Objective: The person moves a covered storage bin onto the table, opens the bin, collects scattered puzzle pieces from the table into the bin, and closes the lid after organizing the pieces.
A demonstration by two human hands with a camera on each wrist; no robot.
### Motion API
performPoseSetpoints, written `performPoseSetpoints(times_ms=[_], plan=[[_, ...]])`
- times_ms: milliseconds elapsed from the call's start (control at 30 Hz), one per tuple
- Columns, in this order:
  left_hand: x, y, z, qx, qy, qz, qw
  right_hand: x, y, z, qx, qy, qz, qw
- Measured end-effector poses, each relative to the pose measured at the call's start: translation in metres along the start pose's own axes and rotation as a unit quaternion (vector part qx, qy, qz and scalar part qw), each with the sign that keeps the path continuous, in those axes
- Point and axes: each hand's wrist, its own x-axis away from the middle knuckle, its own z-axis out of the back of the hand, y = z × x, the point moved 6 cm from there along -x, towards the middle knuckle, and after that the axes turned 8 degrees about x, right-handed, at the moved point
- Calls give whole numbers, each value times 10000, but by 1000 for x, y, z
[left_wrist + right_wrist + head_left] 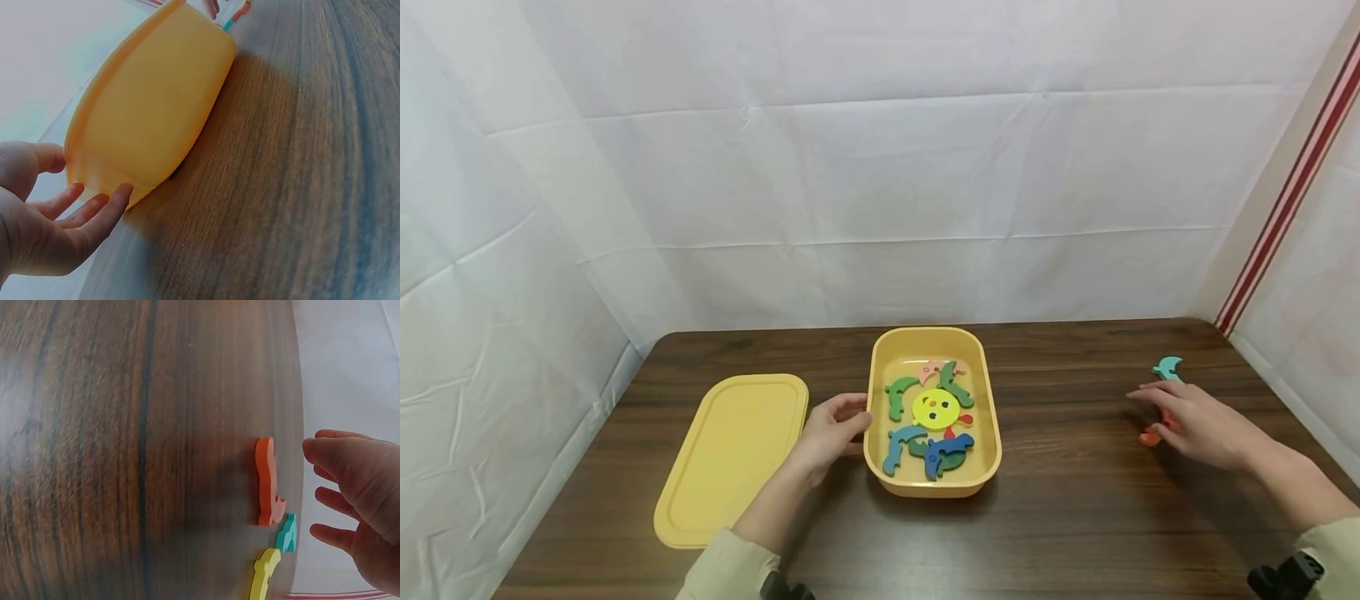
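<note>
A yellow plastic box (990, 425) holds several flat curved pieces in green, blue, pink and red, with a yellow smiley-face disc (936, 409) among them. At its left side, my left hand (831, 433) touches the rim and outer wall with thumb and fingertips. Over on the right, my right hand (1206, 425) hovers with spread fingers close above an orange curved piece (267, 481), which lies on the table. Beside that are a teal piece (1167, 367) and a yellow piece (265, 574); the yellow one is hidden by the hand in the head view.
A yellow lid (737, 450) lies flat on the dark wooden table (1060, 517), left of the box. White sheeting (880, 167) hangs behind the table and along both sides.
</note>
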Motion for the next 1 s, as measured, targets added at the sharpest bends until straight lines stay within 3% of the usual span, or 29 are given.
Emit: performPoseSetpoints(times_ms=[300,567,1000], plan=[[-1,-2,0,-26,-9,21,10000,11,0,-8,-142,178,221,9995],[-1,-1,-1,-2,-9,13,10000,22,-2,-18,-80,137,84,9998],[1,0,-1,0,2,1,10000,13,-4,-18,169,371,101,9991]])
